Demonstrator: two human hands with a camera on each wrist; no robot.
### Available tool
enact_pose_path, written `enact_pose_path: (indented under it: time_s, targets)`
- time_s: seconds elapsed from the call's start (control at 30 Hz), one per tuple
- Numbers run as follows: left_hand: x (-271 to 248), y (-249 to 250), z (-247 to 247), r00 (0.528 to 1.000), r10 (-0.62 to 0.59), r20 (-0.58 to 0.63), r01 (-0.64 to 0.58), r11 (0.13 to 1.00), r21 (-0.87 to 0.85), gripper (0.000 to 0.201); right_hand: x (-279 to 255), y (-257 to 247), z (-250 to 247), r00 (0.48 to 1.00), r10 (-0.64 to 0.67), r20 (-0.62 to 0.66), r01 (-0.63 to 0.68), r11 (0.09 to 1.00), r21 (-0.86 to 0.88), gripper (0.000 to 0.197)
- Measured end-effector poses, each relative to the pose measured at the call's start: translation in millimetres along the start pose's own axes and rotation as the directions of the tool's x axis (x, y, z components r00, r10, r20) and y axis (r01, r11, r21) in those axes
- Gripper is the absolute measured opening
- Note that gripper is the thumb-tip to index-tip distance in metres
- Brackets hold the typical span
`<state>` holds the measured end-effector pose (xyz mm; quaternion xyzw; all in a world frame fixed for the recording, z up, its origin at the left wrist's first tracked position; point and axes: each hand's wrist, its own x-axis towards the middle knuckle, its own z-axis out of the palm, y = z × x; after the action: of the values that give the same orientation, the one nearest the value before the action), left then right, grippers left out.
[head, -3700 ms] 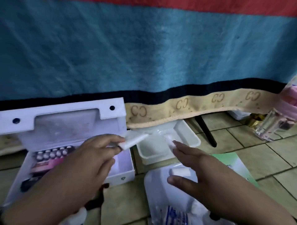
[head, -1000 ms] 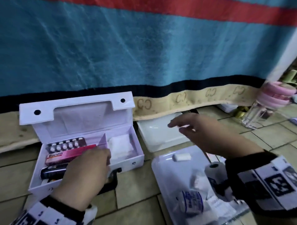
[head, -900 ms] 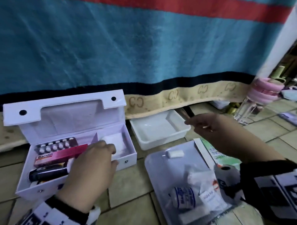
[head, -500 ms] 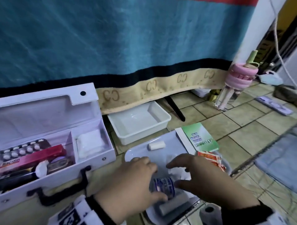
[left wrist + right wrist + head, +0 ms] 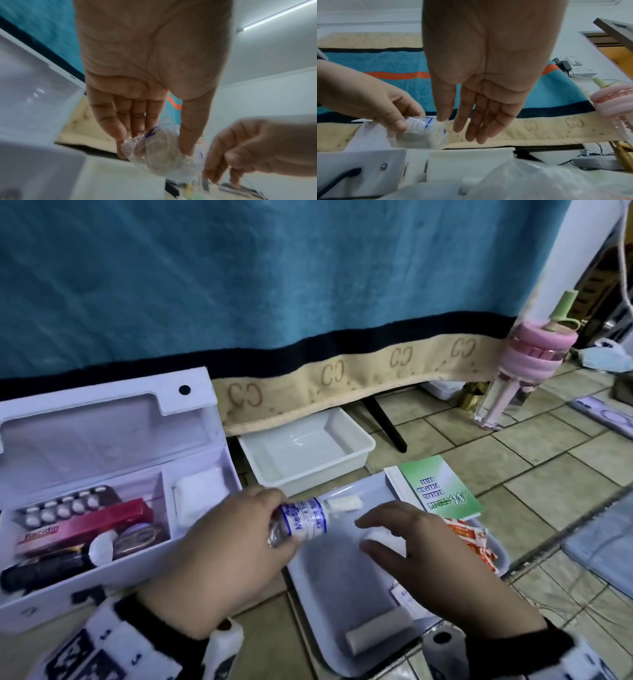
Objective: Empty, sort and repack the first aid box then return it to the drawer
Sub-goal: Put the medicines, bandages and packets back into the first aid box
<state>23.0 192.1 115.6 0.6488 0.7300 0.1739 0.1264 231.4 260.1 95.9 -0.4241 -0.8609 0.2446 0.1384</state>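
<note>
The white first aid box (image 5: 202,529) stands open on the floor at left, holding a blister pack (image 5: 65,508), a red Bacidin carton (image 5: 85,527) and folded gauze (image 5: 200,494). My left hand (image 5: 281,518) grips a plastic-wrapped bandage roll (image 5: 303,520) with blue print, held above the gap between the box and the flat white tray (image 5: 342,573). In the left wrist view the thumb and fingers pinch the bandage roll (image 5: 163,159). My right hand (image 5: 387,525) hovers open over the tray, fingers straight (image 5: 471,128), holding nothing.
The tray also holds a small white roll (image 5: 342,503), a beige roll (image 5: 376,635) and orange sachets (image 5: 469,539). A green booklet (image 5: 442,487) and an empty white tub (image 5: 305,453) lie behind it. A pink bottle (image 5: 527,361) stands far right, under the blanket's edge (image 5: 342,371).
Both hands were down on the bandage roll in the tray. My left hand has lifted the roll up and left toward the box; my right hand has come off it.
</note>
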Motion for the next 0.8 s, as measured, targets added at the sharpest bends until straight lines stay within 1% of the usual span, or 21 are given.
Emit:
enact_pose_path:
  time_s: [0.07,0.13,0.2,0.23,0.3,0.4,0.53,0.67,0.8]
  targets:
    - [-6,-13,-21,0.991,-0.079,-0.111,0.075,0.996,-0.041,0.034,5,-6,-1,1.0,-0.02,-0.018,0.02,1.0,0.008,0.022]
    - [-11,-30,-37,0.963,-0.171,-0.208,0.161,0.985,-0.063,0.035,11,-13,0,0.999,-0.039,-0.015,0.039,0.999,0.005,0.023]
    - [-11,-48,-46,0.938,-0.244,-0.248,0.246,0.969,-0.025,0.032,17,-19,4,0.999,-0.046,0.001,0.046,0.999,-0.001,0.023]
    - [-9,-57,-46,0.935,-0.264,-0.239,0.274,0.962,0.011,0.031,19,-22,7,0.999,-0.053,0.009,0.053,0.999,-0.008,0.023]
    - [-3,-70,-41,0.942,-0.281,-0.181,0.301,0.949,0.093,0.029,24,-29,11,0.997,-0.072,0.02,0.072,0.997,-0.011,0.022]
    - [5,-81,-25,0.955,-0.277,-0.105,0.291,0.944,0.157,0.028,29,-36,15,0.996,-0.078,0.041,0.078,0.997,0.001,0.02]
    - [12,-89,-10,0.963,-0.261,-0.067,0.269,0.941,0.206,0.025,31,-36,15,0.998,-0.064,0.029,0.064,0.998,0.012,0.018]
    - [14,-92,-5,0.978,-0.2,-0.065,0.21,0.951,0.227,0.022,28,-32,12,0.999,-0.026,0.02,0.025,0.999,0.043,0.019]
    - [14,-84,-5,0.965,-0.258,-0.041,0.261,0.941,0.214,0.021,23,-30,13,1.0,-0.007,0.021,0.006,0.999,0.047,0.02]
